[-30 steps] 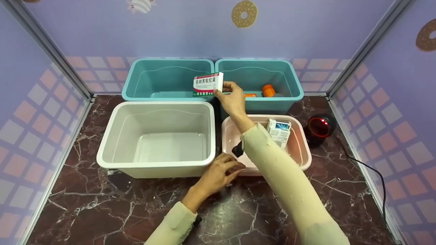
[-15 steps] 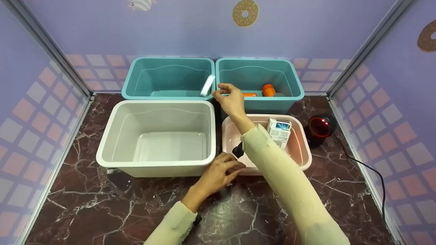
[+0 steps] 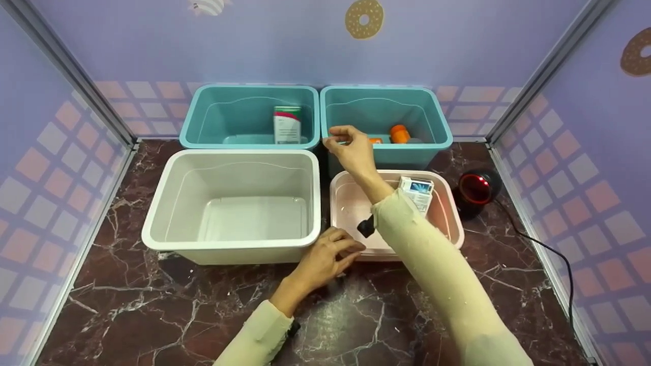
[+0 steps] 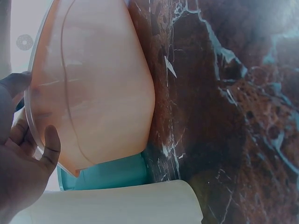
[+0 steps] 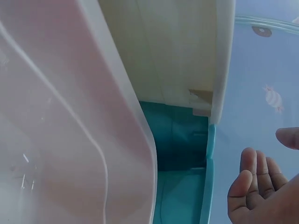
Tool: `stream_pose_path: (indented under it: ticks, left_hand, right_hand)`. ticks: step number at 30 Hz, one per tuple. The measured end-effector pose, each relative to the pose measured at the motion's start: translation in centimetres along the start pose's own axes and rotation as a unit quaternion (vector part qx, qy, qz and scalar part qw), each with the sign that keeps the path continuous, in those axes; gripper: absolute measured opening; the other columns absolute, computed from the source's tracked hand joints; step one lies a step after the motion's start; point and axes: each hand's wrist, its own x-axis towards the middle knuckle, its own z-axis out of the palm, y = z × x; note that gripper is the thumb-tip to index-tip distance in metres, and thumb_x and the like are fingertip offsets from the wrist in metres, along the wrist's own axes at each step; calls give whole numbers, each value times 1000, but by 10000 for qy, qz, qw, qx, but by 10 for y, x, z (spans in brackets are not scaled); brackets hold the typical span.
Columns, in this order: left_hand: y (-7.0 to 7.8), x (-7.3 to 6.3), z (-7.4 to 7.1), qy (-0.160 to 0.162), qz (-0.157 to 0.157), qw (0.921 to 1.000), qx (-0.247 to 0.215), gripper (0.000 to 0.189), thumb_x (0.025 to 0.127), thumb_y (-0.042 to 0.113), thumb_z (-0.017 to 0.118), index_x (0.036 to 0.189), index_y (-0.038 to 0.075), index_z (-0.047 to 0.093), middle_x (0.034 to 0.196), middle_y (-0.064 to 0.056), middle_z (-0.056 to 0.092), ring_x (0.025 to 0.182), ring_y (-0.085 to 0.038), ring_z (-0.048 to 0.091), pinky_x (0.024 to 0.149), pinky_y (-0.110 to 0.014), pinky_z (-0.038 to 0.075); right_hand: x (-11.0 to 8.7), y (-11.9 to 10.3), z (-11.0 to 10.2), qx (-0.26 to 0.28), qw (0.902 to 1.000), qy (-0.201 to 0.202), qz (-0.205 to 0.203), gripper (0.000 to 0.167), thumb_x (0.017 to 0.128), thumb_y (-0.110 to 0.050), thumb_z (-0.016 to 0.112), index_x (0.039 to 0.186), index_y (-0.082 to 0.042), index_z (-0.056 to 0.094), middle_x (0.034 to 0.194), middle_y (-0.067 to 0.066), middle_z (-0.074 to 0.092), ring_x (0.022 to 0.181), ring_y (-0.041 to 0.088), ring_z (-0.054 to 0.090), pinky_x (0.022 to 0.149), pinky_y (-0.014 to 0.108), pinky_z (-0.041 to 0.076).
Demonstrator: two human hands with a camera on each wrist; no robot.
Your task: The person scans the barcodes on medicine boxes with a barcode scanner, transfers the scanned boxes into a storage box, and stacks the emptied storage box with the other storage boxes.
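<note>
A medicine box [image 3: 287, 125], white with green and red bands, stands tilted in the back left teal bin [image 3: 250, 88]. My right hand [image 3: 354, 152] hovers near the front left corner of the back right teal bin [image 3: 386, 147], holding nothing. Its fingers are loosely bent in the right wrist view, with thumb and fingers apart. My left hand [image 3: 324, 257] holds the near left rim of the pink bin [image 3: 339, 203]; in the left wrist view the thumb [image 4: 52, 140] lies outside the rim and fingers reach over it. White medicine boxes [image 3: 418, 192] lie in the pink bin, partly behind my right sleeve.
A large white bin [image 3: 231, 245] stands at front left, close beside the pink bin. Orange bottles [image 3: 400, 134] lie in the back right teal bin. To the right is a black scanner-like device [image 3: 476, 189] glowing red, its cable [image 3: 554, 249] trailing along the right wall.
The medicine box left my right hand and dropped into the back left teal bin. My right hand has since drawn slightly right. The left hand has stayed put.
</note>
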Motion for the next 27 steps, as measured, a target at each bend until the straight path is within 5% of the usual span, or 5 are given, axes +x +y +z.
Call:
stream_pose_path:
  ticks: [11, 27]
  left_hand:
    - [0, 0, -1, -63, -59, 10000, 44, 15, 92, 24, 70, 106, 20, 75, 100, 2, 66, 103, -17, 58, 96, -32, 48]
    - [2, 0, -1, -91, -82, 9999, 58, 16, 92, 23, 71, 107, 19, 75, 100, 2, 68, 103, -18, 59, 96, -33, 49]
  right_hand:
    - [-13, 1, -17, 319, 9993, -83, -152, 29, 87, -15, 73, 114, -5, 70, 94, 8, 71, 86, 33, 71, 72, 27, 56]
    - [-29, 5, -44, 506, 9985, -57, -210, 29, 87, -13, 76, 113, -3, 70, 93, 3, 70, 86, 12, 67, 82, 21, 56]
